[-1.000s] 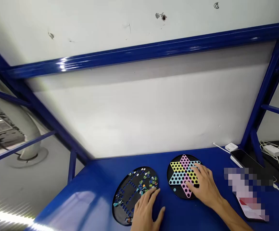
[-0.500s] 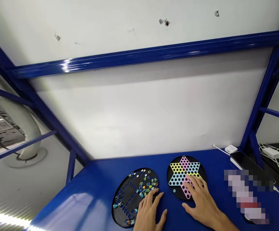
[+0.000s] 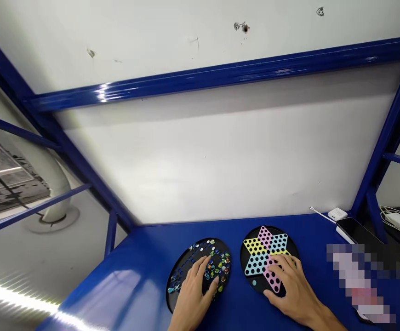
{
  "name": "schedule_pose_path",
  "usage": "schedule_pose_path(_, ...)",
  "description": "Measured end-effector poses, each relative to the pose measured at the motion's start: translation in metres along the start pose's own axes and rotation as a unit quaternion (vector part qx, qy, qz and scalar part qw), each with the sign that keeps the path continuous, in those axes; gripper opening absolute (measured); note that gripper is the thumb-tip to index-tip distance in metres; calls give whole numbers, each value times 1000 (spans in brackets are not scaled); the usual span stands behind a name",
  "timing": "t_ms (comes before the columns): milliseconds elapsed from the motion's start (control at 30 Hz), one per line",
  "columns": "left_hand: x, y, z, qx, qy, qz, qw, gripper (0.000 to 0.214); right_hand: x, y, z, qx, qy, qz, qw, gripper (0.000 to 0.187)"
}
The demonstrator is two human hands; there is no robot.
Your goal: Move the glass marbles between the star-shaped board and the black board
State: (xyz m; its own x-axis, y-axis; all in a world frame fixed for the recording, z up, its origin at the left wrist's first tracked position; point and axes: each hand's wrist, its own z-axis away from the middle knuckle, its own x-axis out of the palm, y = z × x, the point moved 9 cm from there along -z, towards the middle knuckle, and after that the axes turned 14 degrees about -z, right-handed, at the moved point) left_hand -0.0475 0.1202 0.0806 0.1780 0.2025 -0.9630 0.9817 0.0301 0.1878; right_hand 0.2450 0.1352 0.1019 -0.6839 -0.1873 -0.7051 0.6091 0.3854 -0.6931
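Observation:
On the blue table lie two round black pieces. The left one is a shallow tray [image 3: 169, 304] with holes, holding several glass marbles [image 3: 217, 266], most of them toward its right side. My left hand [image 3: 193, 292] is over this tray, fingers spread, fingertips among or just above the marbles; I cannot tell whether they touch. To the right is a Chinese checkers board [image 3: 265, 250] with a pink, yellow and light blue star full of holes. Over its lower right edge rests my right hand [image 3: 291, 287], fingers apart and slightly bent, holding nothing visible. Its fingers cover part of the star.
A dark phone [image 3: 357, 230], a white charger [image 3: 338, 213] and cables lie at the right of the blue table [image 3: 145, 257]. A blurred-out patch [image 3: 362, 285] sits in front of them. Blue metal bars [image 3: 203, 78] frame a white wall behind.
My left hand has moved from the tray's lower right edge up and left over its middle, among the marbles. The right hand keeps its place on the board. The view has shifted slightly.

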Motion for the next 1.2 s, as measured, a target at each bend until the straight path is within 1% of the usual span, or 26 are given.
schedule_pose_path(67,15,4,-5,29,-35,-24,999,61,-2,2,0,3,14,-6,1000,34)
schedule_pose_path(167,35,11,-8,57,-53,-59,995,68,-5,7,0,5,33,-7,999,34)
schedule_pose_path(267,42,15,-10,70,-62,-64,994,69,-7,10,0,5,45,-12,999,34)
schedule_pose_path(333,37,16,-12,76,-74,-45,993,67,-7,10,0,9,44,-22,999,34)
schedule_pose_path(367,31,16,-14,78,-77,-28,994,65,-7,10,0,13,42,-29,999,34)
schedule_pose_path(433,13,15,-21,71,-67,10,995,58,-8,10,0,22,38,-43,998,34)
schedule_pose_path(533,-17,6,-39,28,-35,45,998,46,-9,11,-1,29,37,-55,997,34)
schedule_pose_path(600,-26,-2,-54,-13,-35,44,998,46,-9,11,-1,27,35,-56,997,33)
schedule_pose_path(667,-25,-8,-68,-49,-65,15,997,47,-10,12,-1,27,37,-53,998,33)
schedule_pose_path(733,-19,-9,-79,-62,-98,-26,993,47,-11,13,-1,31,44,-48,997,33)
schedule_pose_path(800,-12,-5,-87,-54,-115,-50,991,44,-11,14,-1,32,49,-46,997,34)
schedule_pose_path(900,-6,3,-95,-41,-120,-52,991,36,-11,13,-1,28,51,-45,997,32)
schedule_pose_path(1000,-3,8,-97,-29,-131,-47,990,26,-12,13,-2,28,56,-42,997,30)
schedule_pose_path(1067,-4,8,-96,-30,-137,-42,989,24,-13,13,-2,28,61,-36,997,29)
schedule_pose_path(1133,-9,4,-92,-43,-133,-39,989,28,-14,13,-2,29,65,-34,997,27)
schedule_pose_path(1200,-13,-3,-85,-57,-126,-33,990,38,-14,12,-2,30,64,-38,997,26)
